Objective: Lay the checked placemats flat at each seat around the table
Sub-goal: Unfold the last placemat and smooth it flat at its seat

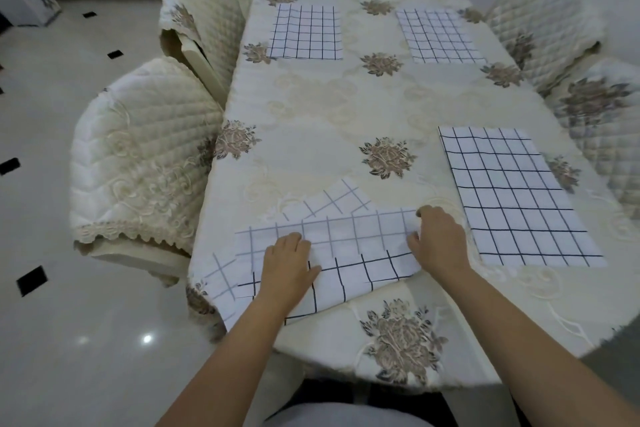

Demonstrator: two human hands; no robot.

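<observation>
crumpled placemat (363, 239) lies folded on itself at the near left corner of the table (311, 135). left hand (287, 263) grips a fold with curled fingers, right hand (438, 239) pinches its right edge. near-right placemat (512, 194), far-left placemat (304, 31), far-right placemat (440, 36) lie flat

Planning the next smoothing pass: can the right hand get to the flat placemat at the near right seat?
Likely yes: the right hand grips the folded placemat just beside the flat placemat, only tablecloth between them.
</observation>
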